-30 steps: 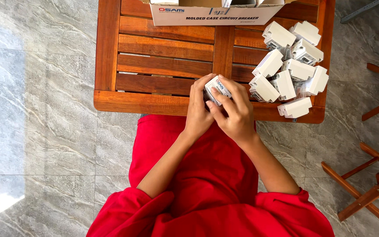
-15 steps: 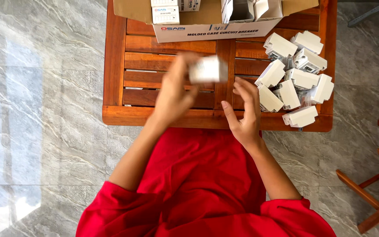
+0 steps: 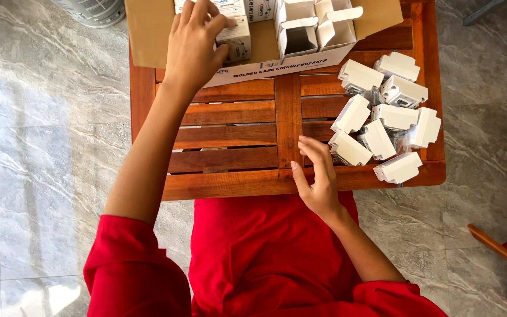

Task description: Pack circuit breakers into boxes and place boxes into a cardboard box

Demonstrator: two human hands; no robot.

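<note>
My left hand (image 3: 193, 42) reaches into the open cardboard carton (image 3: 148, 35) at the table's far side and is closed on a small white box (image 3: 234, 36) that sits among other packed boxes. My right hand (image 3: 318, 176) rests open on the slatted wooden table (image 3: 230, 147), its fingertips close to a pile of several white plastic devices (image 3: 382, 117) on the table's right side. Two empty small white boxes (image 3: 315, 26) stand open inside the carton.
The floor around the table is grey marbled tile. Wooden chair legs (image 3: 506, 246) stick in at the lower right. A round grey object (image 3: 89, 10) stands at the top left, beyond the carton. My lap and sleeves are red.
Both hands held the small white box at the table's near edge. My left hand then carried it up into the carton, while my right hand let go and settled on the table.
</note>
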